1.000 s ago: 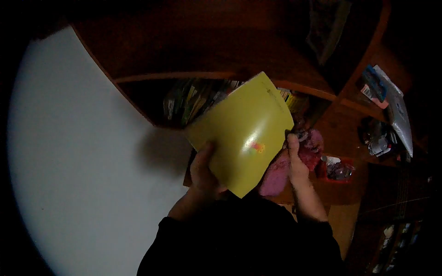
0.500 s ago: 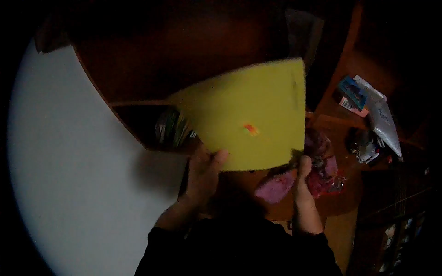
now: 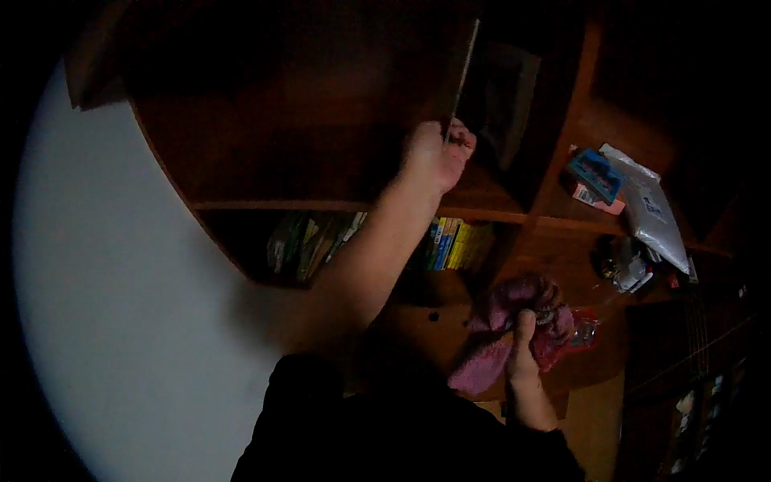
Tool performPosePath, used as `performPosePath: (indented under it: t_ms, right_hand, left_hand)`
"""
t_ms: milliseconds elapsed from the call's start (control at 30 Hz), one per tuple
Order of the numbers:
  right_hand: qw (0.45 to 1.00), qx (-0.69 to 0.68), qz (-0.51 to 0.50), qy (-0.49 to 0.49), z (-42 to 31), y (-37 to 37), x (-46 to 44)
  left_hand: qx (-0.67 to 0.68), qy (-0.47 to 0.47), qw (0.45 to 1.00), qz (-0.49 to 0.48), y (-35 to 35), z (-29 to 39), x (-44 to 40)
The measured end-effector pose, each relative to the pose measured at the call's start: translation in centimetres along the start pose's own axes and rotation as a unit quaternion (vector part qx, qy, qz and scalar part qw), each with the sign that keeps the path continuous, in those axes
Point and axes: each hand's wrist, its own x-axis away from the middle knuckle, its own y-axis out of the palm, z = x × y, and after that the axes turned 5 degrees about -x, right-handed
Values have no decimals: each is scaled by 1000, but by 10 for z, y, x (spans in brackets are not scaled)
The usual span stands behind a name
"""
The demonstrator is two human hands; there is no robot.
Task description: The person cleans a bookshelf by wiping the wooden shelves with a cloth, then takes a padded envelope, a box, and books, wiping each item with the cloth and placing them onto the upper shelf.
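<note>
My left hand (image 3: 442, 153) reaches up into the upper shelf, its fingers closed round the lower end of a thin, flat, book-like thing (image 3: 463, 72). That thing stands nearly upright and shows as a pale narrow edge; its yellow face is turned out of sight. Lower right, my right hand (image 3: 524, 345) grips a pink and dark red cloth (image 3: 484, 361), thumb on top. Part of the cloth is bunched above the hand, and a fold hangs to its left.
A brown wooden shelf unit (image 3: 281, 204) spans the view. Several books (image 3: 450, 243) stand in its lower compartment. On the right are a blue box (image 3: 596, 173), a silver plastic package (image 3: 652, 213) and a small red packet (image 3: 584, 329). A pale wall (image 3: 136, 281) lies left.
The yellow book-like thing has gone from facing me between both hands to edge-on in my left hand, up at the shelf. My right hand has come away from it, lower, with the cloth.
</note>
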Motion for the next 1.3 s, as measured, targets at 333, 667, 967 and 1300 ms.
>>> performPosePath:
  t_ms: [333,667,967,1300]
  right_hand:
    - [1000,21,6,0,6,-20,7]
    - [997,57,-43,3,18,-13,8]
    - [996,78,-47,-7,19,-18,11]
    - [993,94,-63,-20,19,-15,18]
  left_hand:
    - [-775,-12,632,10,1,-47,-43]
    - [-832,11,532,-157,15,-47,-38]
    - [-905,109,364,-189,-6,-68,-94]
    - [-840,130,475,-230,-17,-58,-92]
